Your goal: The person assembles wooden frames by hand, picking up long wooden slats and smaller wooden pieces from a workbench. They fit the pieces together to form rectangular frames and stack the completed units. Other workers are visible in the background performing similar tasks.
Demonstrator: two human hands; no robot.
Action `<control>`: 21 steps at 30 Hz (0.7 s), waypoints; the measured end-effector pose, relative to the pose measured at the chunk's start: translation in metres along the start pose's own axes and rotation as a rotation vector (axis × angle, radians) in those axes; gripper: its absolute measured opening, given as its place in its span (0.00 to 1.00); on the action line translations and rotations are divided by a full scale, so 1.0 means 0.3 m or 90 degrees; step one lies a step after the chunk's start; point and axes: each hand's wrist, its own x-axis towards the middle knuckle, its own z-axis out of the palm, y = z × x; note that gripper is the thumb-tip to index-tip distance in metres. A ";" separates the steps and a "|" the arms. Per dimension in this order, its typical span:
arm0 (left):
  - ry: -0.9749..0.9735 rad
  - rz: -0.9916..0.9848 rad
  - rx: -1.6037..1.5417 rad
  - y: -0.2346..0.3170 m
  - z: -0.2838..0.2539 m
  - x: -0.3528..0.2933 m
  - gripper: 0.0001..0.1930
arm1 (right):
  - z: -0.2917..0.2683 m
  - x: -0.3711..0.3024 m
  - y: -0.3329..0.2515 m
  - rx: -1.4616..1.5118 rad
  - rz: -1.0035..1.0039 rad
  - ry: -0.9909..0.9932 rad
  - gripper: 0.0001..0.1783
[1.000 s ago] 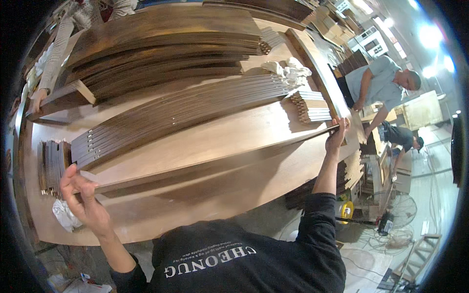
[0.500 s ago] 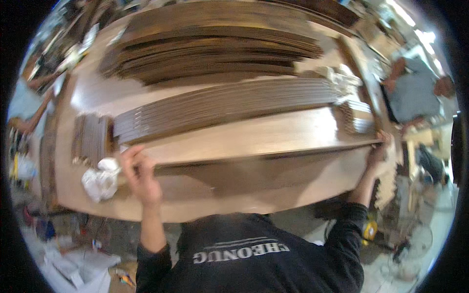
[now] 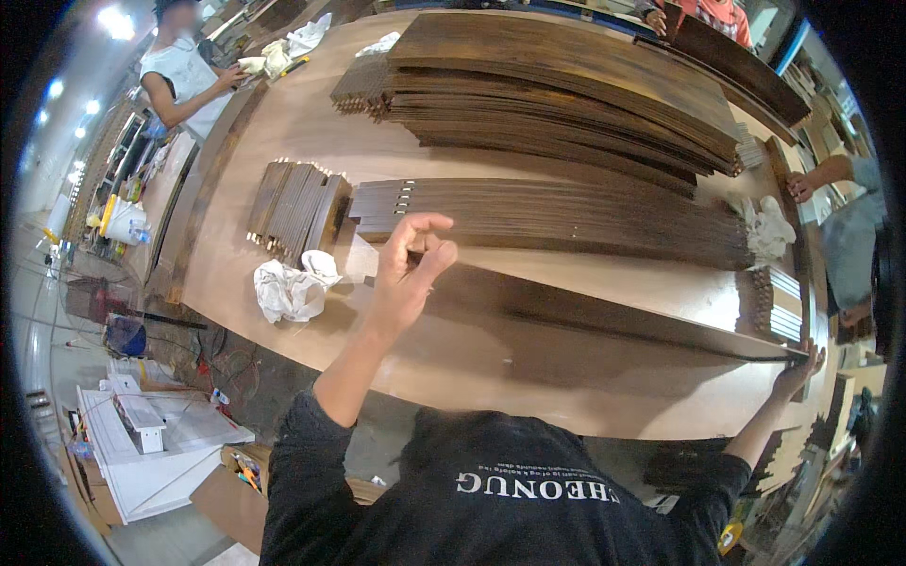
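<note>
A long, thin dark brown wooden board [image 3: 576,311] lies across the near part of the table, tilted, its right end closer to me. My right hand [image 3: 798,371] is closed around that end, at the table's right side. Over the board's left portion my left hand [image 3: 411,274] is raised, fingers loosely curled and thumb apart, with nothing visible in it; it hides part of the board. Just beyond, a row of dark slats [image 3: 557,222] stands packed on edge, pale slots showing near its left end.
A stack of wide dark boards [image 3: 566,66] covers the table's far side. Short slat bundles [image 3: 300,203] and crumpled white cloth [image 3: 293,286] sit at left; another bundle [image 3: 776,302] is at right. Co-workers [image 3: 184,80] stand around the table [image 3: 444,396]. White panels [image 3: 151,443] lie lower left.
My view has swung, so the table appears shifted and turned. My left hand has left the board's left end and now hovers inward of it. The right hand still grips the other end.
</note>
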 end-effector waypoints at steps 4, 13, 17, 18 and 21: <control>0.023 0.015 0.052 0.008 0.012 -0.009 0.13 | -0.010 0.006 0.006 -0.021 0.001 0.009 0.36; 0.115 -0.005 -0.052 -0.052 0.024 -0.073 0.12 | 0.052 -0.031 -0.023 -0.033 0.024 0.001 0.42; 0.101 0.032 0.016 -0.067 0.039 -0.077 0.13 | -0.155 0.116 0.154 -0.232 -0.112 -0.062 0.31; 0.067 0.009 -0.009 -0.077 0.028 -0.084 0.15 | -0.160 0.131 0.168 -0.218 -0.080 -0.068 0.29; 0.065 0.016 -0.111 -0.125 -0.046 -0.047 0.20 | -0.210 0.192 0.216 -0.245 -0.078 -0.034 0.31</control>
